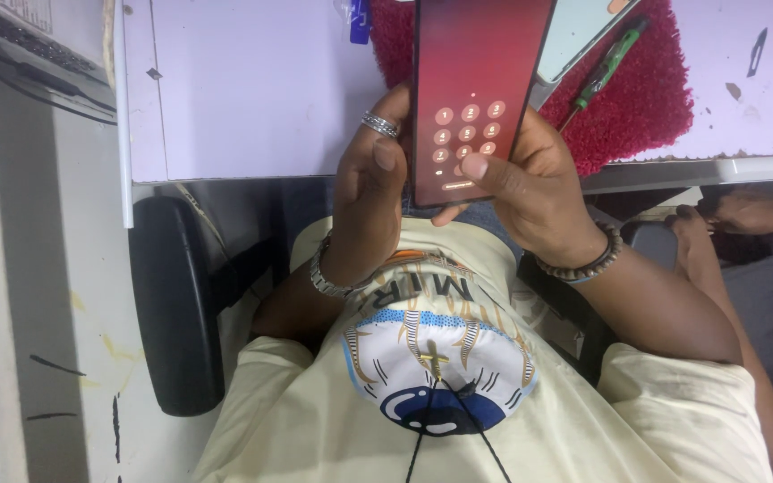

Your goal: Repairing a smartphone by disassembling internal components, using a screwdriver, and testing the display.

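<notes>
2 hands on 1 smartphone point(471, 89), held upright over the lap just in front of the pale desk point(252, 89) edge, lit red screen with a round-key number pad facing the camera. Left hand point(370, 192) wraps the phone's left edge, ring on 1 finger, thumb resting at the screen margin; metal bracelet on that wrist. Right hand point(539, 183) cups the right edge and lower back, thumb pressed on the lower keypad; bead bracelet on that wrist. Both hands are closed around the phone, not loose. Judging by looks: thin, stiff slab, light, glass front so slick and fragile; best gripped by the long side edges, fingers behind, thumbs off the glass unless typing. Behind it, a red fuzzy mat point(637, 98) on the desk with a green-handled screwdriver point(603, 72).
</notes>
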